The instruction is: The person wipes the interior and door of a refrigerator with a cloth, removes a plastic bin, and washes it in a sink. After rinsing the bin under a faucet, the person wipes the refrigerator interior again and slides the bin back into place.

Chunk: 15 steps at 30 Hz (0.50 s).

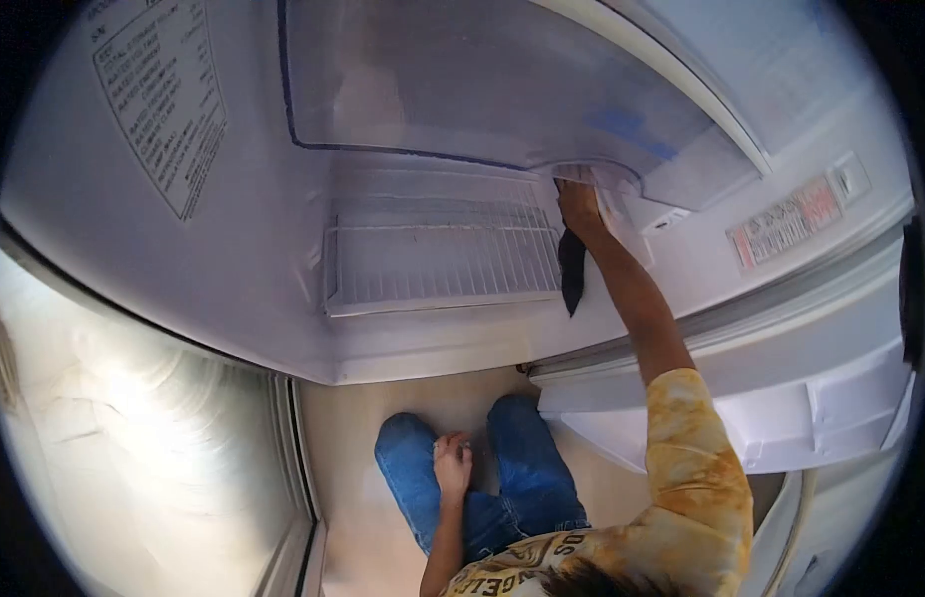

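Cloth (573, 274): black; inside the fridge (254, 249), hanging beside the rack's (443, 228) right end. Probably light, limp, unbreakable; best gripped bunched, high up. Right hand (580, 204): arm stretched forward, fingers apparently clutching the cloth's upper part, tips hidden. Left hand (453, 465): near the left knee (403, 443), half curled; contents cannot be told.

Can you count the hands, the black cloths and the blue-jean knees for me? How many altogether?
Hands: 2, the right hand and the left hand
Black cloths: 1, the black cloth at the right hand
Blue-jean knees: 2, the left knee and the right knee
Total: 5
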Each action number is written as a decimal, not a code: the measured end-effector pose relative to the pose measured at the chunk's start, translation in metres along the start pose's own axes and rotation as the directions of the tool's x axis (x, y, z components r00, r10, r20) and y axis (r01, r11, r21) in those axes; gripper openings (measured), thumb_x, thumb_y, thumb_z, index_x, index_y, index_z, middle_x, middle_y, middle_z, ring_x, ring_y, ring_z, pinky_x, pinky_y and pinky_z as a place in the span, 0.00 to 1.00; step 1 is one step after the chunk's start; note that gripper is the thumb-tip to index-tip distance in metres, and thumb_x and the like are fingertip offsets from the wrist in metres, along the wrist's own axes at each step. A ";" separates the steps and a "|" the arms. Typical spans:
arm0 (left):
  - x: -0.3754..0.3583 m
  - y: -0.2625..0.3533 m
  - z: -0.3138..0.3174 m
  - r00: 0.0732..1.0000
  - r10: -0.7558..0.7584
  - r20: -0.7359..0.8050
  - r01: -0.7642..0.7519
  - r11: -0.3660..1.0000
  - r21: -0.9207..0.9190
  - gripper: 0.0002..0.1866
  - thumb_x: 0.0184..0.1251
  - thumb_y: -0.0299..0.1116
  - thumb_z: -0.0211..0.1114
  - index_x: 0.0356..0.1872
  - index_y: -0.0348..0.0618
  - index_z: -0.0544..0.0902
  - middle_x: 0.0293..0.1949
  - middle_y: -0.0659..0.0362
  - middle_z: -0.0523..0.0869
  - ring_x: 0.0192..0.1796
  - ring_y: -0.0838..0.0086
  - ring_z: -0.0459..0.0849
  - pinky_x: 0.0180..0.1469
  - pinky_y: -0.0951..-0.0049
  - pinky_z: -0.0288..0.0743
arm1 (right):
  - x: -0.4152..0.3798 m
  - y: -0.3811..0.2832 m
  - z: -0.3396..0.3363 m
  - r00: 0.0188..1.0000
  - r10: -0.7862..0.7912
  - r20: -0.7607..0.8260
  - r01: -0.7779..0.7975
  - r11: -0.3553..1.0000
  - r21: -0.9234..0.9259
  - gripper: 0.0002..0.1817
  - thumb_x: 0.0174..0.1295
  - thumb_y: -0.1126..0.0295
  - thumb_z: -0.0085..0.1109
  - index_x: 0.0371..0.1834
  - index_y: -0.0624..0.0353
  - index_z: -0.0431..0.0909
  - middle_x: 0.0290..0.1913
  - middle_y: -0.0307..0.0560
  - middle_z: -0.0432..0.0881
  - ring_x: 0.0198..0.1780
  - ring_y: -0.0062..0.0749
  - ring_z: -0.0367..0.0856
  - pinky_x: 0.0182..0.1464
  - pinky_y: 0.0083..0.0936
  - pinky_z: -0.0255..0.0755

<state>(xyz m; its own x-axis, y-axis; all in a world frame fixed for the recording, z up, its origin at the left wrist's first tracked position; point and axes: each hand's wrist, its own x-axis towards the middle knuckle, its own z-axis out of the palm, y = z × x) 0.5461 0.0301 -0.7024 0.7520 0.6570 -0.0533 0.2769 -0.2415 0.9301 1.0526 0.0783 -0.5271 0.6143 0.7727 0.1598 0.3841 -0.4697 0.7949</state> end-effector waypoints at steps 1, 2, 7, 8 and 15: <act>0.000 0.001 0.002 1.000 -0.024 -0.005 0.024 1.000 -0.009 0.12 0.54 0.26 0.58 0.41 0.38 0.79 0.42 0.49 0.78 0.47 0.53 0.74 0.52 0.60 0.68 | 0.007 -0.007 0.026 1.000 -0.026 0.016 0.026 1.000 0.011 0.29 0.60 0.63 0.45 0.65 0.62 0.59 0.67 0.50 0.60 0.70 0.41 0.52 0.70 0.39 0.40; 0.000 -0.001 0.002 0.999 -0.046 -0.008 0.046 0.999 -0.010 0.12 0.54 0.25 0.58 0.41 0.38 0.79 0.42 0.49 0.78 0.47 0.53 0.74 0.52 0.60 0.68 | 0.010 -0.016 0.038 0.998 -0.047 0.031 0.046 0.999 0.029 0.30 0.61 0.62 0.44 0.67 0.62 0.57 0.68 0.50 0.58 0.70 0.41 0.51 0.71 0.39 0.38; 0.016 0.003 -0.012 0.993 -0.019 -0.113 0.018 1.000 -0.012 0.12 0.55 0.25 0.59 0.42 0.39 0.78 0.44 0.47 0.77 0.48 0.51 0.74 0.52 0.58 0.67 | -0.094 -0.028 -0.030 0.996 -0.053 0.068 0.054 0.999 -0.008 0.27 0.60 0.66 0.45 0.64 0.61 0.61 0.67 0.49 0.60 0.70 0.41 0.51 0.71 0.39 0.38; 0.041 0.017 -0.023 0.972 0.144 -0.183 -0.133 0.988 0.073 0.13 0.54 0.25 0.59 0.43 0.40 0.78 0.44 0.47 0.77 0.48 0.51 0.74 0.51 0.57 0.67 | -0.115 -0.030 -0.033 0.998 -0.024 0.050 0.022 0.999 0.036 0.26 0.59 0.67 0.45 0.63 0.61 0.64 0.67 0.49 0.62 0.70 0.41 0.52 0.71 0.39 0.39; 0.229 0.103 -0.112 0.857 0.509 0.076 -0.442 0.653 0.614 0.28 0.52 0.42 0.67 0.55 0.47 0.73 0.50 0.51 0.76 0.54 0.54 0.72 0.55 0.54 0.62 | -0.193 -0.039 -0.056 0.955 0.294 0.031 -0.199 0.563 0.802 0.15 0.50 0.73 0.52 0.42 0.60 0.79 0.53 0.47 0.77 0.56 0.36 0.70 0.63 0.35 0.55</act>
<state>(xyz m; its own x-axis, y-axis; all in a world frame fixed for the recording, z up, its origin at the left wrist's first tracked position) 0.6799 0.2355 -0.5784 0.8309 0.3863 0.4005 0.2158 -0.8871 0.4080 0.8805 -0.0282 -0.5563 0.7208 0.5870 0.3685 0.6469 -0.7607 -0.0537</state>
